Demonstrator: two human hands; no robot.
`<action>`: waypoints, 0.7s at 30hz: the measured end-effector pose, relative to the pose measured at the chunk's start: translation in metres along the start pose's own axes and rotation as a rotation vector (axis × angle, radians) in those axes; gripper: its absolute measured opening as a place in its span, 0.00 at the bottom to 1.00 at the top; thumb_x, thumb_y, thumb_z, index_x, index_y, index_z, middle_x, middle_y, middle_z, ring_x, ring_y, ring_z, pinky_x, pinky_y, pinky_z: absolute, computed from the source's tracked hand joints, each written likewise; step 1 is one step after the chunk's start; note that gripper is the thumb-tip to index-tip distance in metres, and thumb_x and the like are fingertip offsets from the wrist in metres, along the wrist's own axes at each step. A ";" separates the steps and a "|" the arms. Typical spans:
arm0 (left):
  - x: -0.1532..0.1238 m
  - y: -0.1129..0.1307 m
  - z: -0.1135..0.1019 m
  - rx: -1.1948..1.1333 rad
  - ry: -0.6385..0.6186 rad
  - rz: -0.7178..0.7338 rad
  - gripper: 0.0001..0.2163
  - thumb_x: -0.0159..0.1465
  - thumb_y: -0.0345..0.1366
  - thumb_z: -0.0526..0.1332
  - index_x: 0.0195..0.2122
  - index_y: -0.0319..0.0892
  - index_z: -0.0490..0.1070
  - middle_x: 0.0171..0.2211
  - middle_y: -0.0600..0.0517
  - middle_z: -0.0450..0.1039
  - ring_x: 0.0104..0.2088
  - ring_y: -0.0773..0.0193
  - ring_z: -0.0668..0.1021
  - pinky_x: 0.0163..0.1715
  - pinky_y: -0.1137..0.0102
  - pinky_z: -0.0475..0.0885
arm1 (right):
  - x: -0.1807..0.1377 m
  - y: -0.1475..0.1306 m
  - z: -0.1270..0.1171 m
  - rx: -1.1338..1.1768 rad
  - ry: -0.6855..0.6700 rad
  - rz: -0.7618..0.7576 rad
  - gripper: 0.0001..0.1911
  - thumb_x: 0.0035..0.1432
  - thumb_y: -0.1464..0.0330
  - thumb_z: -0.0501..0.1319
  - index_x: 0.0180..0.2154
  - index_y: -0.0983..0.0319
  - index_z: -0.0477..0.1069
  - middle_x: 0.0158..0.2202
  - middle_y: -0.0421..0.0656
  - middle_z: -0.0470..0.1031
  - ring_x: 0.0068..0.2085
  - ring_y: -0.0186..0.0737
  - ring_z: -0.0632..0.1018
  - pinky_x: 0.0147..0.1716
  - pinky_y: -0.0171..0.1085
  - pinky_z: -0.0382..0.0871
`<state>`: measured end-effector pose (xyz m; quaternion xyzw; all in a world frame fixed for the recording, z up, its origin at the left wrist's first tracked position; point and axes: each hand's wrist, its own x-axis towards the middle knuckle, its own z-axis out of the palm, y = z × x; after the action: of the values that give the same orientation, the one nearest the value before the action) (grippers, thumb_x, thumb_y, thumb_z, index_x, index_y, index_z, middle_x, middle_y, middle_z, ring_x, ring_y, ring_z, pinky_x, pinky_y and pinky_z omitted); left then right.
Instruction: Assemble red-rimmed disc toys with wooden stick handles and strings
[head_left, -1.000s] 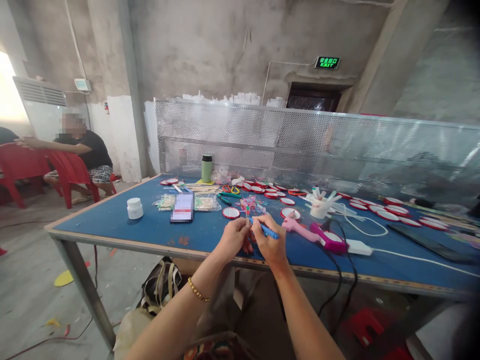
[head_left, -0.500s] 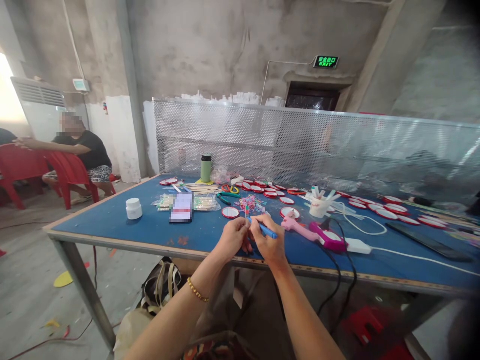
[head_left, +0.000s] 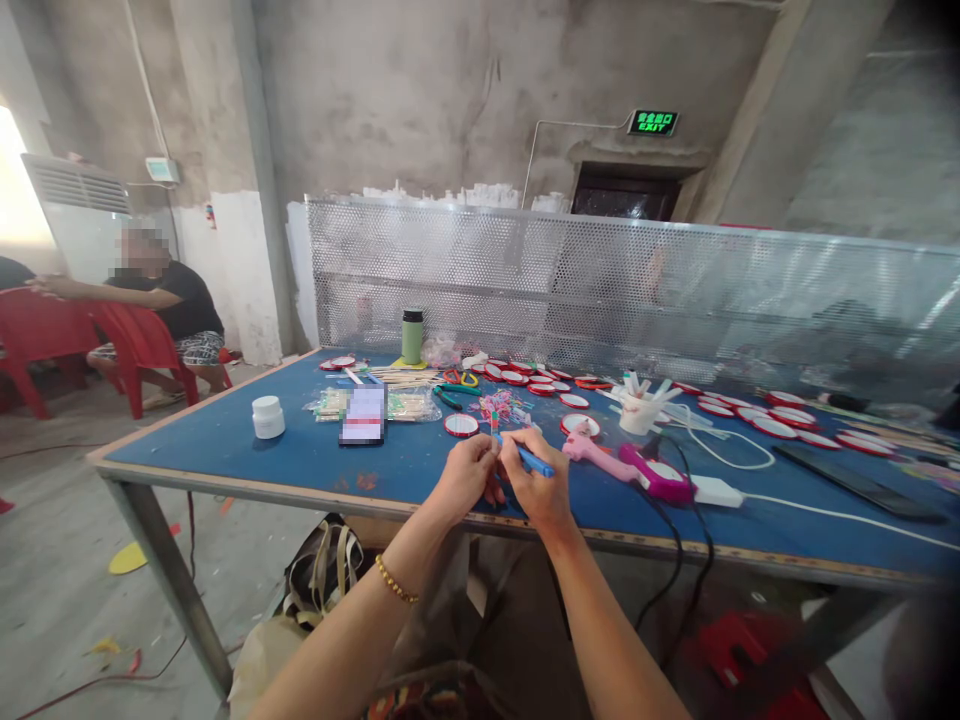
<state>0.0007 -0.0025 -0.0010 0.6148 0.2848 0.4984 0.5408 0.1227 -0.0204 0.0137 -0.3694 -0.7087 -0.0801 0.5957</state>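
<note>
A blue pen-like tool (head_left: 537,463) sits just below and right of the frame's centre, clamped between the thumb and fingers of the person's right hand (head_left: 541,490); its far end is lost among the fingertips. Right beside it, the left hand (head_left: 463,480) is pinched together on a small upright piece (head_left: 495,423) with red and green near its top. The fingers hide its lower part, and whether tool and piece touch cannot be told.

Just above the hands, a heap of coloured bits (head_left: 504,406) is too small to sort out, with a red-rimmed disc (head_left: 461,426) to its lower left. Right of centre, a pink tool (head_left: 611,464) partly covers another disc, and a white cup (head_left: 636,417) conceals the lower ends of its sticks. Left of centre, a phone (head_left: 363,425) with a blurred screen overlaps bagged sticks (head_left: 411,404). The blue table (head_left: 217,450) runs out of the frame at right. At far left, a red chair (head_left: 131,345) partly blocks a seated person (head_left: 196,300); at lower right, a red object (head_left: 750,660) is dim and smeared.
</note>
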 end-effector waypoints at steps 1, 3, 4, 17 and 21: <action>0.000 0.000 0.000 0.001 0.002 0.000 0.12 0.63 0.44 0.58 0.28 0.43 0.61 0.17 0.58 0.68 0.14 0.69 0.73 0.12 0.78 0.65 | 0.000 0.000 0.000 0.000 -0.002 -0.002 0.09 0.65 0.67 0.56 0.32 0.59 0.72 0.26 0.39 0.75 0.26 0.35 0.75 0.28 0.34 0.69; 0.000 0.000 0.000 -0.001 0.001 0.001 0.12 0.63 0.44 0.58 0.28 0.43 0.61 0.16 0.58 0.67 0.14 0.69 0.73 0.12 0.78 0.64 | 0.000 0.001 0.000 0.001 0.003 0.001 0.09 0.65 0.67 0.56 0.32 0.59 0.72 0.26 0.39 0.74 0.26 0.35 0.75 0.28 0.34 0.69; 0.000 0.000 0.000 -0.003 -0.002 0.002 0.11 0.63 0.44 0.58 0.28 0.43 0.62 0.16 0.59 0.67 0.14 0.69 0.73 0.12 0.78 0.64 | 0.000 0.001 0.000 0.004 0.007 0.005 0.09 0.65 0.67 0.56 0.32 0.59 0.72 0.26 0.39 0.74 0.25 0.35 0.75 0.28 0.34 0.69; 0.002 -0.001 0.000 -0.017 -0.001 -0.003 0.13 0.62 0.46 0.59 0.29 0.43 0.62 0.17 0.58 0.69 0.13 0.69 0.73 0.11 0.78 0.63 | -0.001 0.002 0.000 -0.021 0.015 -0.017 0.09 0.65 0.68 0.56 0.32 0.60 0.71 0.25 0.38 0.74 0.25 0.34 0.75 0.28 0.33 0.68; 0.003 -0.004 0.000 -0.005 -0.003 0.014 0.13 0.62 0.45 0.59 0.28 0.43 0.61 0.15 0.59 0.66 0.14 0.68 0.73 0.11 0.79 0.64 | -0.003 0.005 0.001 -0.023 0.016 -0.006 0.09 0.65 0.68 0.57 0.32 0.60 0.72 0.26 0.38 0.73 0.26 0.34 0.74 0.28 0.32 0.68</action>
<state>0.0020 0.0009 -0.0041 0.6162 0.2784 0.5018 0.5394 0.1252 -0.0178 0.0095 -0.3738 -0.7040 -0.0930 0.5967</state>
